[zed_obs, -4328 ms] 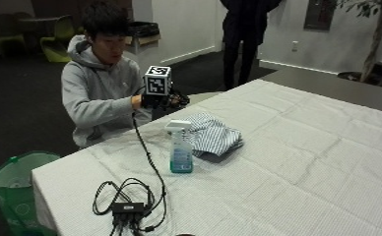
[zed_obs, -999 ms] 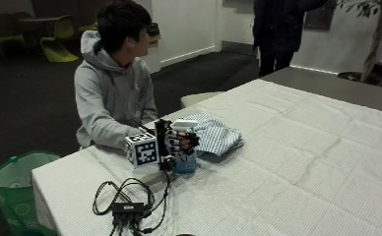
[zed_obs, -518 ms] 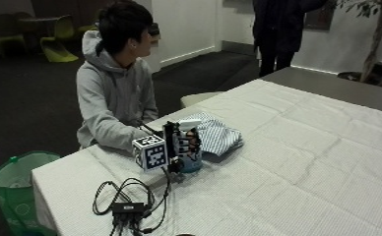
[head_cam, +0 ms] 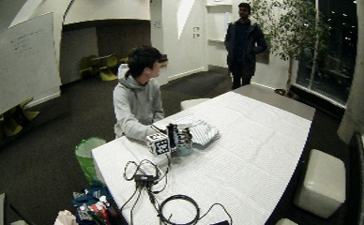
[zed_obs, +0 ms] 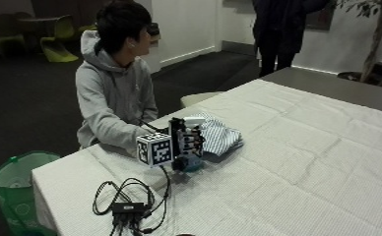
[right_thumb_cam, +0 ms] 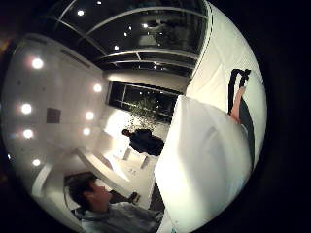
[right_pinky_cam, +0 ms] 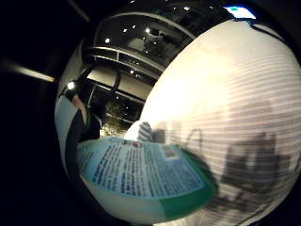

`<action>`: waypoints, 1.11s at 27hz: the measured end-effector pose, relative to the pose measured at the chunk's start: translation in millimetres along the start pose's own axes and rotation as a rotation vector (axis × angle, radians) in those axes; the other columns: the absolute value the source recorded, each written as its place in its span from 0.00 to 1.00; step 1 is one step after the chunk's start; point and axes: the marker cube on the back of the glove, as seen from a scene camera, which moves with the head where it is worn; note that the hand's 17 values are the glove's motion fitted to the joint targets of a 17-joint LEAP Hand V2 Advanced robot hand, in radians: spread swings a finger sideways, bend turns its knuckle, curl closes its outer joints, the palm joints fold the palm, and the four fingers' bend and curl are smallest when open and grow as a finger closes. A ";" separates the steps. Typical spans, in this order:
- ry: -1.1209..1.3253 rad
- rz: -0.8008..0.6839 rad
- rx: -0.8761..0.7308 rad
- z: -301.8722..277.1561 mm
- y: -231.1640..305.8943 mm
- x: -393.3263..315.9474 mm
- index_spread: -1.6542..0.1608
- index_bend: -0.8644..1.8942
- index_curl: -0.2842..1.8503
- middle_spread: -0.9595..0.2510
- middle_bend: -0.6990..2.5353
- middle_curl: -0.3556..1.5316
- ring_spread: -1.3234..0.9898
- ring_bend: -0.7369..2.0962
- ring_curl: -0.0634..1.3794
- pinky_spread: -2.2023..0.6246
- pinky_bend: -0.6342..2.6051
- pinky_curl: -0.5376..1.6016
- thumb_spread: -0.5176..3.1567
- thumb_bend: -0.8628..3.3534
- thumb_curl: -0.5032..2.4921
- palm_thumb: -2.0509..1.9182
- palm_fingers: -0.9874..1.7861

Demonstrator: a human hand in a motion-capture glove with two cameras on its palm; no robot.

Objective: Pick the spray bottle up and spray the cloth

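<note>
The spray bottle [zed_obs: 191,161], blue liquid below and a white head on top, stands upright on the white table [zed_obs: 309,162] near the seated person. My gloved right hand [zed_obs: 183,139] is wrapped round the bottle's middle from the person's side. The printed label [right_pinky_cam: 141,174] fills the little finger side palm view, and the white head [right_thumb_cam: 204,165] looms large in the thumb side view. The striped folded cloth [zed_obs: 220,135] lies just behind the bottle, touching or nearly touching it; it also shows as cloth [head_cam: 202,132] in the wide view. The other hand is hidden.
A coil of black cables with a small black box [zed_obs: 127,205] lies on the table towards its near corner. A green bin [zed_obs: 14,183] stands on the floor beside that corner. The table stretches away on the far side of the cloth.
The gloved hand came down from chest height to the table, reached the bottle from the person's side and has closed round it. Bottle and cloth stay in place.
</note>
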 end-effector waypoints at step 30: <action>1.105 -0.153 -0.941 127.5 54.4 -108.3 0.81 0.51 0.40 0.75 0.43 0.47 0.51 0.48 0.37 0.68 0.29 0.45 0.15 0.20 0.40 0.75 0.86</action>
